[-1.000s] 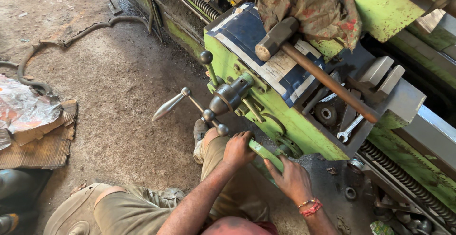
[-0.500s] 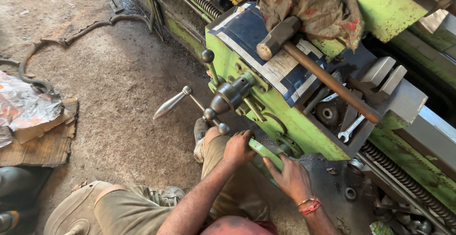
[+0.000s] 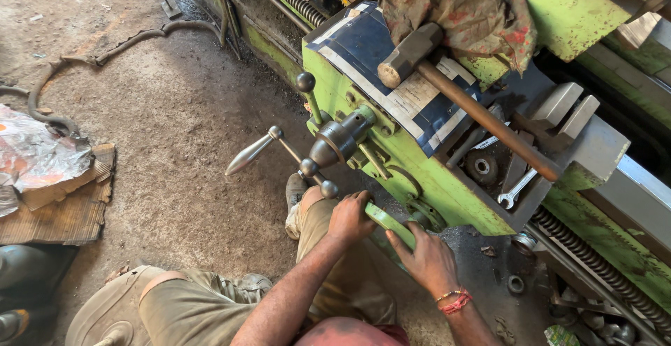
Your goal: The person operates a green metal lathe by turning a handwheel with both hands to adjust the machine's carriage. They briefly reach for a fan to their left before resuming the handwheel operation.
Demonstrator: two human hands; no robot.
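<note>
1. Between the two hands, a green metal bar is lying low against the front of the green lathe carriage, and both hands are gripping it.
2. At its upper end, the left hand is closing its fingers around the bar.
3. At the lower end, the right hand is wrapping over the bar, a red thread bracelet sitting on its wrist.
4. Just above the left hand, a handwheel crank with a tapered steel handle is sticking out from the carriage.
5. Well above both hands, a hammer is resting on the carriage top beside a stained rag.
6. Up and right of the right hand, a small spanner is lying in a recess.
</note>
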